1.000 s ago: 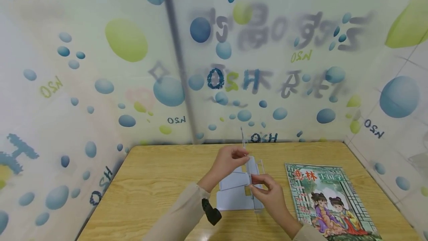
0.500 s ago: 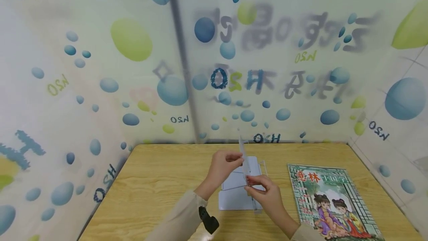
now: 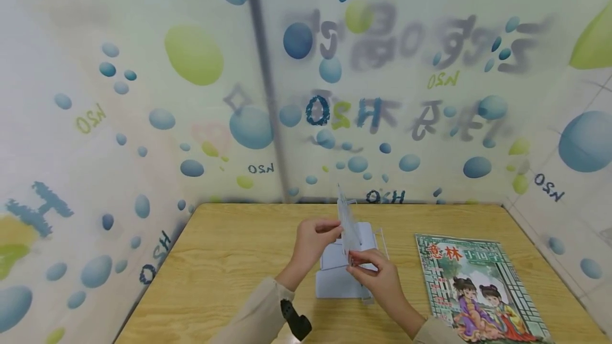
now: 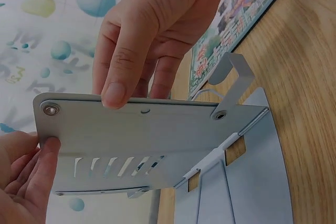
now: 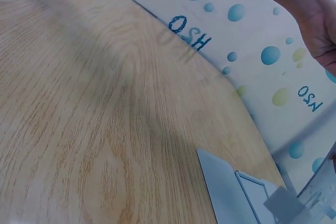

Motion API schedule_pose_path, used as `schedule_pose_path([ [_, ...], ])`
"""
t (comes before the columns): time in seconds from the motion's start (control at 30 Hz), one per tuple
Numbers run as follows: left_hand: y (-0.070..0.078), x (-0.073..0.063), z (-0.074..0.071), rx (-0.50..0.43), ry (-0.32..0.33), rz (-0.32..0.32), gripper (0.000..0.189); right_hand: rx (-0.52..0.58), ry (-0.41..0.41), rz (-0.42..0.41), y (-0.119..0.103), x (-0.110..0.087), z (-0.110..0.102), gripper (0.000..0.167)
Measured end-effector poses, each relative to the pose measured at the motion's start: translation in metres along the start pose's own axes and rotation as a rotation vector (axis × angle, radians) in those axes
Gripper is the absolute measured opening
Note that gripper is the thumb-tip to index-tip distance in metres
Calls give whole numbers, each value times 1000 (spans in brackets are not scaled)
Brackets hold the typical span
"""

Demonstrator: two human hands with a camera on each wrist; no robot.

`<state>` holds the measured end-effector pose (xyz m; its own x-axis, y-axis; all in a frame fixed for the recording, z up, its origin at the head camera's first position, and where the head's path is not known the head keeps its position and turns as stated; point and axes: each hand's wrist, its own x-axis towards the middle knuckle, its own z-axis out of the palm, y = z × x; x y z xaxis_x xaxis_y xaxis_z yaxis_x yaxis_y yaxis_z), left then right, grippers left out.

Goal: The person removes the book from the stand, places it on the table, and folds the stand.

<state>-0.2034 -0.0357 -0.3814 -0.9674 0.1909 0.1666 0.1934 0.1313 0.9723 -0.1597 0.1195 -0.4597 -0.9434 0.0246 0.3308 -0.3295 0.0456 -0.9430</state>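
Observation:
A light grey metal book stand sits on the table, its base plate (image 3: 334, 285) flat and its slotted panel (image 4: 126, 135) raised at the hinge. My left hand (image 3: 311, 243) holds the raised panel from its left side, fingers at a rounded corner in the left wrist view. My right hand (image 3: 380, 275) pinches the panel's near edge, thumb on one face and fingers behind it. A bent page clip (image 4: 233, 85) juts from that edge near the hinge. The base plate (image 5: 226, 187) shows at the bottom of the right wrist view.
A magazine (image 3: 478, 285) with an illustrated cover lies to the right on the wooden table (image 3: 239, 259). A patterned wall covering (image 3: 406, 84) stands behind the table and along both sides. A black wrist-worn device (image 3: 295, 320) sits on the left sleeve.
The raised panel has swung left, showing more of its face. Both hands have moved left with it, keeping their hold. The head view has shifted slightly.

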Motion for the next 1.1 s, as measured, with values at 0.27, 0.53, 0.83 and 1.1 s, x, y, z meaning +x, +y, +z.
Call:
schedule_pose_path([
  [0.27, -8, 0, -5, -48, 28, -49, 22, -18, -31, 20, 25, 5, 0, 27],
  [0.53, -31, 6, -9, -109, 45, -82, 20, -39, -63, -28, 29, 7, 1, 27],
  [0.83, -46, 9, -19, -88, 58, -88, 21, -47, -107, -27, 13, 9, 9, 29],
  [1.1, -42, 2, -28, -105, 93, -110, 19, -64, -167, -24, 12, 11, 15, 30],
])
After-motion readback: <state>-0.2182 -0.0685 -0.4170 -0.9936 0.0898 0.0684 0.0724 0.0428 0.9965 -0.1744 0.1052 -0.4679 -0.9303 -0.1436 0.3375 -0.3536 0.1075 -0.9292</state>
